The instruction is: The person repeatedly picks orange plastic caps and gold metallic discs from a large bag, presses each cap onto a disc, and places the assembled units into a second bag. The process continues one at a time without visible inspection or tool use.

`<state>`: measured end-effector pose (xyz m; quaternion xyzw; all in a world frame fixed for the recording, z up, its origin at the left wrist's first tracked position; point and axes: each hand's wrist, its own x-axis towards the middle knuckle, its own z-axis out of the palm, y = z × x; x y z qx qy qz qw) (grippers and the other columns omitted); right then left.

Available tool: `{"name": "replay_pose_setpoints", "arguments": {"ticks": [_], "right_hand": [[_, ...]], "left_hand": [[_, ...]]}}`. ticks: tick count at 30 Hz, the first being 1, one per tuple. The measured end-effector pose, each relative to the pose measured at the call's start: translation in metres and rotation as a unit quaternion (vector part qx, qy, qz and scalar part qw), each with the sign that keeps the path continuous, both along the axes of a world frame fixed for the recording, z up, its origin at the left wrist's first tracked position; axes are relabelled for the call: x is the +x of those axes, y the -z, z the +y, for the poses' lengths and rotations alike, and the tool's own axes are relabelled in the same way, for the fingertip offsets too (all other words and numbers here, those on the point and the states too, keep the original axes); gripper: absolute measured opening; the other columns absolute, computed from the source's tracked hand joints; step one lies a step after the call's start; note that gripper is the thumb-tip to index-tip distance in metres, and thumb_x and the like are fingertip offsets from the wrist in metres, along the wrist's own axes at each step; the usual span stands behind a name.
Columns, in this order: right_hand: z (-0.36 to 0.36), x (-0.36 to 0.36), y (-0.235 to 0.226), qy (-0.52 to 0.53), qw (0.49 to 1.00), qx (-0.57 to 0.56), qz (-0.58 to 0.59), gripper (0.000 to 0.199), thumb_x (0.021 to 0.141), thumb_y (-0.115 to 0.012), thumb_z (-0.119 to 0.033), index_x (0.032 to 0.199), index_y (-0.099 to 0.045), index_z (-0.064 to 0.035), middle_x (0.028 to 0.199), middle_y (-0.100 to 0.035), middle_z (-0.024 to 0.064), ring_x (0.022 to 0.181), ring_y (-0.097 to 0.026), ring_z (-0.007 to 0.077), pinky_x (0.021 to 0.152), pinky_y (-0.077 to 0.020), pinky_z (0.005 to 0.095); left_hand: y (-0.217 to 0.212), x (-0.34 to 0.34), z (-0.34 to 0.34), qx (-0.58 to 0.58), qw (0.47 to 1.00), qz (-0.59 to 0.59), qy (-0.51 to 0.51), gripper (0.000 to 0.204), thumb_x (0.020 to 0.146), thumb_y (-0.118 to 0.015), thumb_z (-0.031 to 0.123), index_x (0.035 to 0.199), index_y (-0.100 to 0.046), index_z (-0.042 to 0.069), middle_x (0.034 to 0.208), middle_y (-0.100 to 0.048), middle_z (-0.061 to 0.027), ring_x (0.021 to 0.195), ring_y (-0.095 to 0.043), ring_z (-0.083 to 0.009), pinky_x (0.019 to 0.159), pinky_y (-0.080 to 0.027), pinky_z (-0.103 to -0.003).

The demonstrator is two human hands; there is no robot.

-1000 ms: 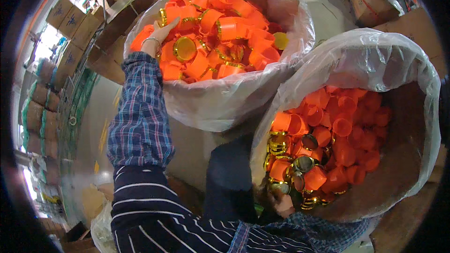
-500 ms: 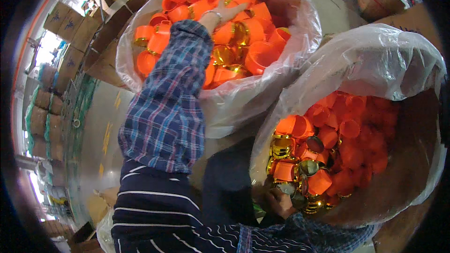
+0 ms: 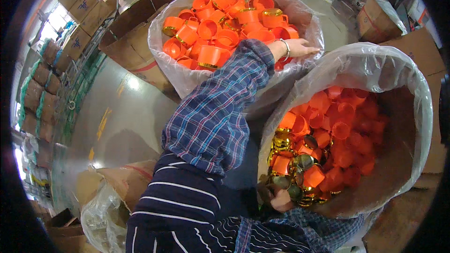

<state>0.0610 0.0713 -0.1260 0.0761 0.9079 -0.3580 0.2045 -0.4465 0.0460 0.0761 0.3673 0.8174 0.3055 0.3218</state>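
Observation:
My left hand [image 3: 301, 49] reaches to the right rim of the far bin, fingers stretched out and nothing seen in them. It is above the clear plastic liner [image 3: 311, 23], beside a heap of orange plastic mugs [image 3: 208, 29], several with gold bands. Low at the near left edge of the right-hand bin, my right hand [image 3: 281, 201] is curled. Its fingers are partly hidden, and what they hold cannot be made out. Close to it lie orange cups [image 3: 314, 176], gold rings [image 3: 282, 143] and round dark, shiny discs [image 3: 303, 161].
The right bin is a lined cardboard box [image 3: 398, 154] tilted toward me. A brown carton [image 3: 377, 21] stands at the far right. Near my left side sits an open box with a plastic bag [image 3: 105, 215]. Stacked cartons [image 3: 79, 7] line the far left.
My left hand has moved right, from among the mugs in the far bin to its right rim. The view has shifted a little. My right hand stays at the near bin's edge.

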Motion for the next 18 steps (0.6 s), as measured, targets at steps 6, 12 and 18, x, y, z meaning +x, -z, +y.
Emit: {"name": "replay_pose_setpoints", "arguments": {"ticks": [6, 12, 18], "right_hand": [[-0.004, 0.015, -0.015, -0.032, 0.999, -0.04, -0.009, 0.036, 0.09, -0.063, -0.031, 0.118, -0.065, -0.0074, 0.102, -0.069, 0.0226, 0.097, -0.065, 0.0438, 0.085, -0.0525, 0.0483], [-0.013, 0.019, -0.025, -0.088, 0.994, 0.056, -0.042, 0.042, 0.088, -0.06, -0.034, 0.12, -0.063, -0.0078, 0.106, -0.067, 0.024, 0.095, -0.065, 0.0417, 0.082, -0.0528, 0.0502], [0.005, 0.034, -0.032, -0.08, 0.995, -0.024, 0.052, 0.033, 0.091, -0.06, -0.032, 0.109, -0.065, -0.0051, 0.096, -0.068, 0.0223, 0.091, -0.065, 0.0409, 0.079, -0.0529, 0.0507]], "left_hand": [[-0.029, 0.058, -0.015, 0.022, 0.963, 0.266, -0.041, 0.053, 0.088, -0.059, 0.049, 0.119, -0.069, 0.007, 0.121, -0.067, -0.0193, 0.112, -0.063, -0.0329, 0.098, -0.047, -0.04], [-0.047, 0.166, -0.06, 0.381, 0.83, 0.35, -0.206, 0.024, 0.088, -0.069, 0.02, 0.107, -0.072, 0.005, 0.101, -0.073, -0.012, 0.092, -0.07, -0.0192, 0.085, -0.055, -0.032], [0.015, 0.295, -0.078, 0.446, 0.855, -0.004, -0.264, 0.017, 0.095, -0.062, 0.011, 0.101, -0.068, -0.004, 0.09, -0.072, -0.0096, 0.078, -0.068, -0.0137, 0.071, -0.053, -0.027]]}}
